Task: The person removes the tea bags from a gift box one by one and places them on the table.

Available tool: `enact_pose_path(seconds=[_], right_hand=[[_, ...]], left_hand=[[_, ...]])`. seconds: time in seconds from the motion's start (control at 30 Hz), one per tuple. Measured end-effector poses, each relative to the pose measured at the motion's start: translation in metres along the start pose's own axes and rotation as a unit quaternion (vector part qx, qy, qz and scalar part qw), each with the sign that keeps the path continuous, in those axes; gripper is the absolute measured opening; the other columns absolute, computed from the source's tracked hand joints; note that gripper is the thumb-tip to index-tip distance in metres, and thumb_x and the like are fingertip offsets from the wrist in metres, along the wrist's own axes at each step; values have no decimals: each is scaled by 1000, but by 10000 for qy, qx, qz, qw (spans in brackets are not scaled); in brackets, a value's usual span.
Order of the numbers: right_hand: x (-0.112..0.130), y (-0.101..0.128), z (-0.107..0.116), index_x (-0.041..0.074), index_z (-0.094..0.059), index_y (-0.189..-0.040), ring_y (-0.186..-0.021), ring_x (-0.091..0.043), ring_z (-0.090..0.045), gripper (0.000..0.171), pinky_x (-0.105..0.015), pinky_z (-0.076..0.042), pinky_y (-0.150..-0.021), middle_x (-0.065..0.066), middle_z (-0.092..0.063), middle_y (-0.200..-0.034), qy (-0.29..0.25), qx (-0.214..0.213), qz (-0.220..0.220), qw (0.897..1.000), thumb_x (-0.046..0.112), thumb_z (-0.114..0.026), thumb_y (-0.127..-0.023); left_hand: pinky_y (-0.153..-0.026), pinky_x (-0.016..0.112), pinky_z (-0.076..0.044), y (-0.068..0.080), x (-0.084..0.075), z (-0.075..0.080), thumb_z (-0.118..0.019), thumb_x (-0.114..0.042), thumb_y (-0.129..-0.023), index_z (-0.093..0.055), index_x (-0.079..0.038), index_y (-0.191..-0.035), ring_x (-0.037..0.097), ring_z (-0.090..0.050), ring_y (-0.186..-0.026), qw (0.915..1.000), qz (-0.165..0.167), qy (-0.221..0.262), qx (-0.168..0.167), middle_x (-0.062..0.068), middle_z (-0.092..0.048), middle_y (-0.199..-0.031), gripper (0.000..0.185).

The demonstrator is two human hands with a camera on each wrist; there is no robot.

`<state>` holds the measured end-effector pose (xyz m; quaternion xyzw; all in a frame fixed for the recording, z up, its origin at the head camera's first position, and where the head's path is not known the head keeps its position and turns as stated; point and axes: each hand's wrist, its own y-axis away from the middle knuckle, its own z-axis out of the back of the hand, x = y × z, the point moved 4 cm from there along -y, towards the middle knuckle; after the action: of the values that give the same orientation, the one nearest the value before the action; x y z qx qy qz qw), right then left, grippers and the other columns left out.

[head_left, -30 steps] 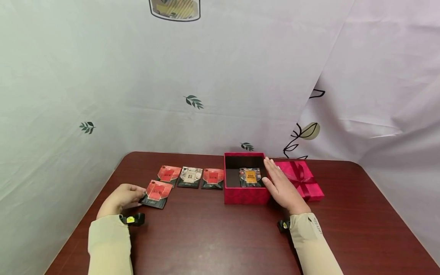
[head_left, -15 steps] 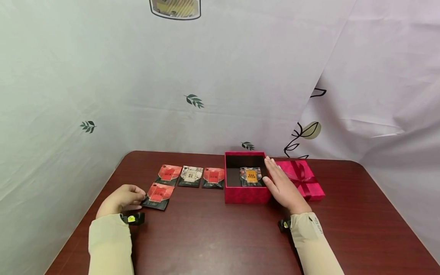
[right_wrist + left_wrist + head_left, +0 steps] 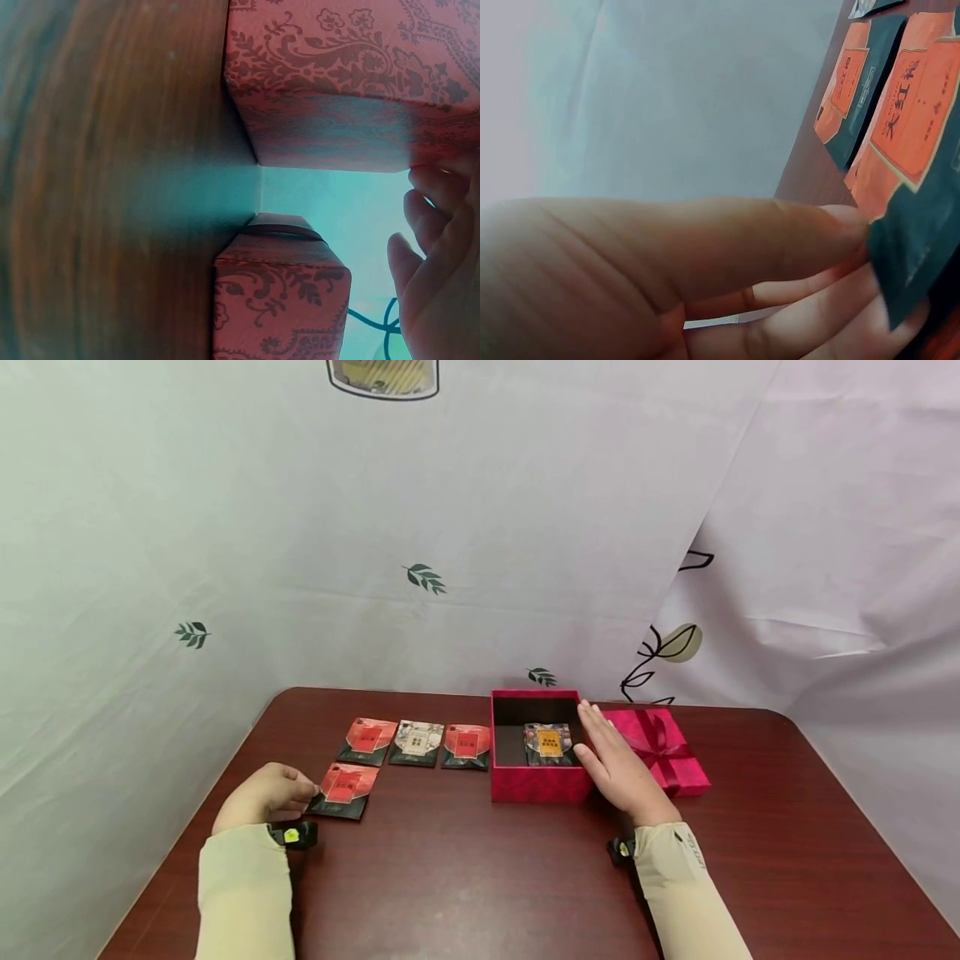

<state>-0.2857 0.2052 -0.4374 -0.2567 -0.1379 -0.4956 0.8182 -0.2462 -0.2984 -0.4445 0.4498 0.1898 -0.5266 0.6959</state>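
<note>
My left hand point(image 3: 270, 789) pinches the left edge of a red and dark green tea packet point(image 3: 343, 790) low over the left of the table. In the left wrist view its thumb point(image 3: 780, 244) lies over the packet's corner, with fingers beneath. Behind it, a second red packet point(image 3: 367, 740), a white floral one point(image 3: 416, 743) and another red one point(image 3: 466, 746) form a row. To their right stands an uncovered red box point(image 3: 540, 786) with an orange-labelled packet point(image 3: 548, 743) inside. My right hand point(image 3: 618, 770), fingers straight, rests against the box's right wall.
The box's red lid point(image 3: 660, 750), tied with a dark red ribbon, lies right of the box, partly behind my right hand. A pale printed cloth point(image 3: 480, 527) hangs behind the dark wooden table point(image 3: 480, 877).
The packet in my left hand has come down flatter and a little nearer, turning slightly, and no longer overlaps the red packet behind as much. My right hand stays at the box.
</note>
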Motion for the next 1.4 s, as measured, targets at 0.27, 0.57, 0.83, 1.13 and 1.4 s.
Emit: enact_pose_path(seconds=[0.27,0.57,0.83,1.13,1.4], right_hand=[[1,-2,1,4,-24,-161,-153,-39,-17,68,-59,-18,-120,-13,-20,-168,3,-11,21,10000,26,-54,-104],[0,-3,1,5,-23,-161,-153,-40,-16,68,-58,-17,-121,-14,-19,-168,-13,-11,66,10000,26,-54,-104],[1,-2,0,5,-24,-161,-153,-39,-17,67,-59,-18,-120,-14,-20,-167,-23,-116,136,9998,24,-54,-104],[0,-2,0,6,-23,-161,-153,-38,-16,67,-58,-18,-121,-13,-19,-168,-44,-43,54,10000,27,-53,-105],[1,0,0,2,-26,-160,-152,-41,-18,66,-60,-19,-119,-15,-21,-167,-44,-128,153,9998,27,-53,-105]], left_hand=[[-77,45,-58,-4,0,2,-62,-10,-98,-69,3,-82,20,-67,-76,9988,-3,-381,-314,10,-67,-80,22],[-71,36,-56,-8,-15,-1,-58,-18,-102,-65,9,-104,23,-63,-80,9935,-199,-660,-902,17,-67,-91,28],[-69,35,-54,-10,-35,-17,-55,-19,-104,-60,9,-118,22,-66,-80,9901,-716,-545,-1075,21,-69,-99,32],[-79,42,-60,-8,-59,-37,-54,-17,-106,-59,11,-123,34,-72,-94,9825,-1580,37,-986,26,-68,-106,34],[-79,43,-59,-7,-88,-60,-57,-14,-104,-63,9,-121,31,-72,-90,9715,-2212,-31,-850,18,-71,-99,29]])
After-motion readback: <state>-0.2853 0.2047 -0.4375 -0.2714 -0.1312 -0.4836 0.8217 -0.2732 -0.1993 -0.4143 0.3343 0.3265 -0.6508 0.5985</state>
